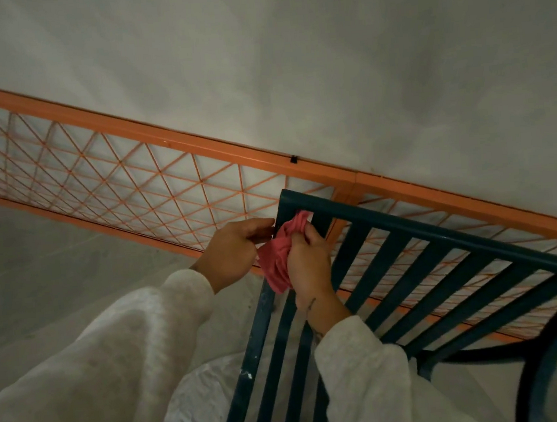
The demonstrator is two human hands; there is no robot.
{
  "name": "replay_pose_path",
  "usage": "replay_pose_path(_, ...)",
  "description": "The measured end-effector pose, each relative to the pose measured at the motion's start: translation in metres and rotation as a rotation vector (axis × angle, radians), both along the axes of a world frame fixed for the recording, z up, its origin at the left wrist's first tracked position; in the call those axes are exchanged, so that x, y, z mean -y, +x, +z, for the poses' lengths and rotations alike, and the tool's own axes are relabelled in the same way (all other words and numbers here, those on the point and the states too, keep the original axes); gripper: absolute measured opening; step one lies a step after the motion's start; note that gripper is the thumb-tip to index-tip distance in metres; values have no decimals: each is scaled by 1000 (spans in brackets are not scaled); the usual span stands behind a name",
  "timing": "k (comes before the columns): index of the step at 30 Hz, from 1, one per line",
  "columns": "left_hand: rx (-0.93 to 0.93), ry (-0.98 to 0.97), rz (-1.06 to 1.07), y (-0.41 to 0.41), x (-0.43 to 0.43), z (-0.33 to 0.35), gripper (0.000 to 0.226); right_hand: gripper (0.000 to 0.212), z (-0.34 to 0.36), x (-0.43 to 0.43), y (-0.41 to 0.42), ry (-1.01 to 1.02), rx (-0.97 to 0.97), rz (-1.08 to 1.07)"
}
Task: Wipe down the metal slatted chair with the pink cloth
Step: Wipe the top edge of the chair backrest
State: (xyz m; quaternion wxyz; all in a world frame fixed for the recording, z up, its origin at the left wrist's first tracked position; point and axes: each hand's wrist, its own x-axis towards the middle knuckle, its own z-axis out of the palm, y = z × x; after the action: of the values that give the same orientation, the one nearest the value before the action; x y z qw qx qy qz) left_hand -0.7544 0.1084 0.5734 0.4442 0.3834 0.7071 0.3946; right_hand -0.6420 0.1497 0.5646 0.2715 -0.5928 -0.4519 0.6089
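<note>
The dark teal metal slatted chair [442, 247] fills the lower right, its backrest slats running diagonally and its top left corner near the picture's middle. The bunched pink cloth [281, 254] is pressed against that corner's side post. My right hand [308, 262] grips the cloth from the right, fingers curled over it. My left hand [233, 251] pinches the chair's corner post just left of the cloth, thumb and fingertips touching the metal. Both arms wear off-white sleeves.
An orange metal railing [170, 143] with a wire lattice runs diagonally behind the chair, against a pale grey wall. A grey concrete floor [39, 265] shows at the left. A dark curved armrest [552, 355] sits at the lower right.
</note>
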Motion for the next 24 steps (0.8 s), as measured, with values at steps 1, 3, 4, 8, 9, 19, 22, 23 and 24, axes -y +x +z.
replay_pose_path(1,17,2,1,-1,0,-1,66,36,0,-2,2,16,46,48)
replay_pose_path(3,6,-3,-3,1,0,-3,69,37,2,-5,9,47,102,113)
replay_pose_path(4,-9,-9,-3,1,0,-3,70,36,3,-6,13,64,126,140)
replay_pose_path(8,-6,-12,-14,3,1,-3,70,28,7,-9,23,46,155,198)
replay_pose_path(9,-4,-9,-21,3,1,-4,69,27,8,-7,23,34,122,190)
replay_pose_path(19,102,11,48,0,2,-13,69,33,-25,13,31,14,59,205)
replay_pose_path(22,106,32,40,2,2,-12,70,33,-12,5,27,57,-23,165)
replay_pose_path(23,87,32,30,4,2,-11,69,33,-7,3,24,64,-72,134)
replay_pose_path(24,73,32,27,5,1,-10,68,34,-4,1,20,67,-107,115)
